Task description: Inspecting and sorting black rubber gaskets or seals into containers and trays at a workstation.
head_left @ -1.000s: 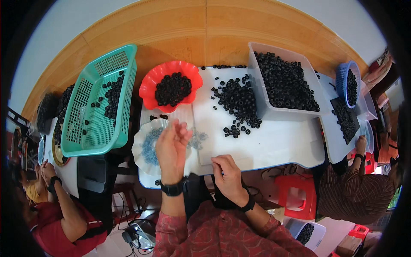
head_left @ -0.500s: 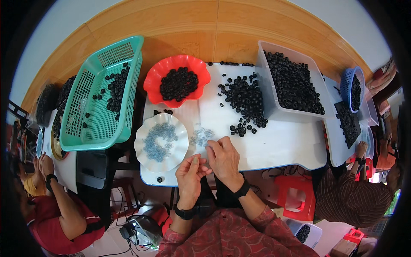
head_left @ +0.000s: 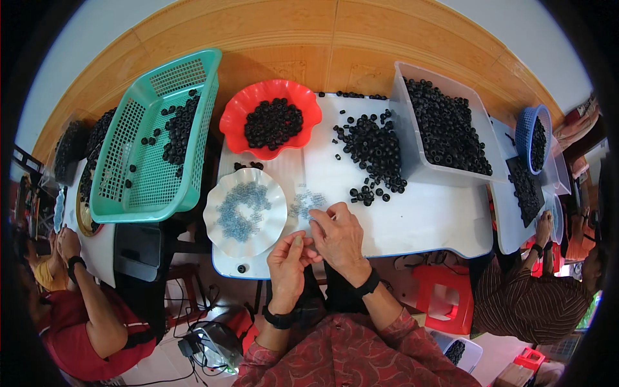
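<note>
At the table's front edge my left hand (head_left: 289,266) is closed, thumb pressed to its fingers; whatever it pinches is too small or hidden to make out. My right hand (head_left: 340,237) is just beside it, thumb and fingers drawn together with their tips by a loose scatter of small pale-blue pieces (head_left: 303,201). I cannot tell what, if anything, is in that pinch. More such pieces (head_left: 240,218) lie in a white wavy-rimmed dish (head_left: 276,219) left of my hands. Behind it, a red wavy-rimmed bowl (head_left: 233,103) contains small black ring-shaped parts (head_left: 274,124).
A heap of black parts (head_left: 367,148) lies beside a clear bin (head_left: 445,171) full of them, at right. A green basket (head_left: 138,216) stands at left. One black part (head_left: 242,268) sits near the front edge. Co-workers sit at left (head_left: 97,316) and right (head_left: 535,297).
The whole view has shifted slightly, so the table things appear a little further right. My hands keep nearly the same pose, close together; no visible piece has been taken or let go.
</note>
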Tool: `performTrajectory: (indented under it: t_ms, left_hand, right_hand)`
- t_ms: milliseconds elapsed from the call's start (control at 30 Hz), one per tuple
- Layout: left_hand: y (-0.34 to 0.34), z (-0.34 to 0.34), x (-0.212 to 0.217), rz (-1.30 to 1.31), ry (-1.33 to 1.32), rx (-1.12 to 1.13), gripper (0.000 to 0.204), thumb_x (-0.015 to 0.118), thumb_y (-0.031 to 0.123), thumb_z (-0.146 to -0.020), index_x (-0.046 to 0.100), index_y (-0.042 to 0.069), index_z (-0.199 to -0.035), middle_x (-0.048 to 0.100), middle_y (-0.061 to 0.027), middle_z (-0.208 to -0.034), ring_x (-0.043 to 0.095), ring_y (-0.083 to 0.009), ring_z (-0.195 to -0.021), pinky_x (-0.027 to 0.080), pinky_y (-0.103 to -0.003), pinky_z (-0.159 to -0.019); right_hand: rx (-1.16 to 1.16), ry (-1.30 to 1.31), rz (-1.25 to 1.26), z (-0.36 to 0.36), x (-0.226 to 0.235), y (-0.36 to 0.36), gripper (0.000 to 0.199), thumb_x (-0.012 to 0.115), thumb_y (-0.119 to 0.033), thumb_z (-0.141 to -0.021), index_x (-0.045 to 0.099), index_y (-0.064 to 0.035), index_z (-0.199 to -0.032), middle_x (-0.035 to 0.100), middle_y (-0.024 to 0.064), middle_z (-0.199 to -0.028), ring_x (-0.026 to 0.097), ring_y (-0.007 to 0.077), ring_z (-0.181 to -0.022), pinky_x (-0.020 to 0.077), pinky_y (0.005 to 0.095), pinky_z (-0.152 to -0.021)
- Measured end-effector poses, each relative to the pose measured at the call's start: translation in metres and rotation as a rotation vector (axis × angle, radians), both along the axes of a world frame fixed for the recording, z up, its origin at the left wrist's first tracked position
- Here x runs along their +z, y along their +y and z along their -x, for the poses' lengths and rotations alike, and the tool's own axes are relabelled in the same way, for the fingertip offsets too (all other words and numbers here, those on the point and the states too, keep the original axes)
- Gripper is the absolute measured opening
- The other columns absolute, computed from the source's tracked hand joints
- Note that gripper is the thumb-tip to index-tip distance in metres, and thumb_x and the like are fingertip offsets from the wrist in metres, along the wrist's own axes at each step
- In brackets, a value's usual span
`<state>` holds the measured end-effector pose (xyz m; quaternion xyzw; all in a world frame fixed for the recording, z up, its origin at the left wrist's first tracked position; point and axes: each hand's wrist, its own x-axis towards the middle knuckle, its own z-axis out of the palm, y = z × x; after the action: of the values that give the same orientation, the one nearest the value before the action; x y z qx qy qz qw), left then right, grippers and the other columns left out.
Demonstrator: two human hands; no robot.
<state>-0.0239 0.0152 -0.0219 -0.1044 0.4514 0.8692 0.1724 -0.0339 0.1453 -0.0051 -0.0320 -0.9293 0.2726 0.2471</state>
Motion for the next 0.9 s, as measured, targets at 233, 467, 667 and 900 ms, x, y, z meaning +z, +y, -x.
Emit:
performTrajectory:
  t_ms: [233, 467, 667, 900]
  left_hand:
    - [0.003, -0.001, 0.002, 0.021, -0.002, 0.013, 0.021, 0.053, 0.011, -0.098, 0.06, -0.003, -0.111, 0.065, -0.0135, -0.095, 0.062, -0.0138, -0.068, 0.059, -0.033, -0.065]
    - [0.003, -0.001, 0.003, 0.013, -0.006, 0.007, 0.021, 0.053, 0.011, -0.097, 0.06, -0.003, -0.111, 0.065, -0.0135, -0.096, 0.062, -0.0139, -0.068, 0.059, -0.033, -0.065]
    - [0.0, -0.001, 0.002, 0.014, 0.003, -0.01, 0.022, 0.052, 0.012, -0.098, 0.057, -0.004, -0.113, 0.063, -0.0145, -0.098, 0.062, -0.0155, -0.07, 0.06, -0.036, -0.068]
    - [0.003, -0.003, -0.001, 0.037, 0.012, -0.015, 0.022, 0.053, 0.012, -0.098, 0.057, -0.003, -0.113, 0.063, -0.0136, -0.098, 0.062, -0.0144, -0.07, 0.06, -0.035, -0.066]
  right_hand:
    - [-0.011, 0.0, -0.026, -0.003, -0.009, 0.004, 0.012, 0.069, -0.008, -0.076, 0.063, -0.0104, -0.087, 0.054, 0.0088, -0.087, 0.056, 0.0295, -0.069, 0.0461, 0.0398, -0.06]
    - [-0.02, 0.009, 0.024, -0.011, -0.006, 0.007, 0.011, 0.067, -0.005, -0.077, 0.061, -0.0074, -0.085, 0.054, 0.0088, -0.088, 0.054, 0.0301, -0.071, 0.0445, 0.0399, -0.061]
    - [-0.017, 0.022, 0.043, -0.009, 0.002, 0.003, 0.019, 0.068, -0.005, -0.077, 0.064, -0.0087, -0.095, 0.055, 0.0087, -0.089, 0.054, 0.0297, -0.07, 0.0452, 0.0393, -0.061]
    - [-0.068, 0.005, 0.036, -0.01, -0.002, 0.006, 0.016, 0.067, -0.005, -0.078, 0.065, -0.0073, -0.093, 0.056, 0.0094, -0.087, 0.057, 0.0311, -0.071, 0.0466, 0.0404, -0.062]
